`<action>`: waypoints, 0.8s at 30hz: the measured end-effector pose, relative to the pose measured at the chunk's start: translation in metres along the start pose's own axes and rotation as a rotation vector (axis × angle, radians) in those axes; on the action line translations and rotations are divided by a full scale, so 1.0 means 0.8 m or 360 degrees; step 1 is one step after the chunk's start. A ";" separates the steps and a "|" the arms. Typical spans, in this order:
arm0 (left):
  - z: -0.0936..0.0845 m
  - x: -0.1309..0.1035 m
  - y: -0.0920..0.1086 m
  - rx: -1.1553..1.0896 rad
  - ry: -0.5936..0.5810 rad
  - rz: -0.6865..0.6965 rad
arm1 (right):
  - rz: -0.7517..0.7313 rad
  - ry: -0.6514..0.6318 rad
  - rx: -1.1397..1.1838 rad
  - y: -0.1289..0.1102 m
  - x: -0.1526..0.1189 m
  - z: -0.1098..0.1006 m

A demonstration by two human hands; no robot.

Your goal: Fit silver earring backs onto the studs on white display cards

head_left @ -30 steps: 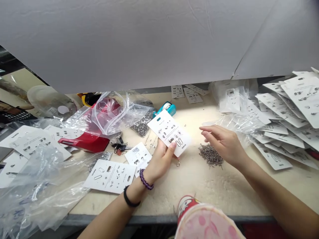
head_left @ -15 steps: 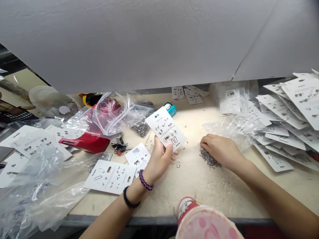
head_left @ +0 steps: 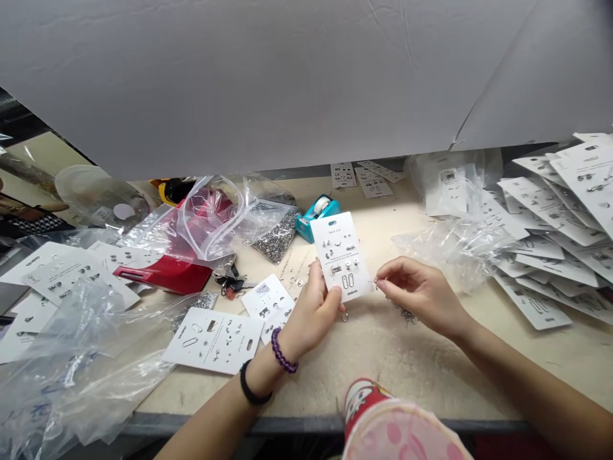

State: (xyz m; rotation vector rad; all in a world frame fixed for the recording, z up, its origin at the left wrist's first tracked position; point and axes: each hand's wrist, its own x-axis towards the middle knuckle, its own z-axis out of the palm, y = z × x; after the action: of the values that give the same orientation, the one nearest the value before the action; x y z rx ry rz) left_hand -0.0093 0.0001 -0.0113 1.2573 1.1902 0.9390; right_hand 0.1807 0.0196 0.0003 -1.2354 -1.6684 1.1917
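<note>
Our right hand [head_left: 426, 295] has left the metal pile [head_left: 407, 314], moved toward 9 o'clock; fingertips now pinch a tiny metal piece [head_left: 375, 282] just off the card's 4 o'clock edge. We've shifted left hand [head_left: 313, 314] and earring card [head_left: 341, 259] toward 4 o'clock; card top swung from between 10 and 11 to nearly 12. More of teal tape dispenser [head_left: 303, 225] shows.

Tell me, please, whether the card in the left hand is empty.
Not empty: the card bears several small metal pieces.
</note>
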 end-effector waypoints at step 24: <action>0.002 -0.007 -0.003 0.0181 -0.0144 0.0037 | -0.0030 0.0126 0.0012 0.012 0.003 0.011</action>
State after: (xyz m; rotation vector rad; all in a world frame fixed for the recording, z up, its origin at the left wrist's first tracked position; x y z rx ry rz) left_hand -0.0087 -0.0057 -0.0127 1.3919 1.1736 0.8321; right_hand 0.1744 0.0210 -0.0117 -1.2439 -1.6130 1.1227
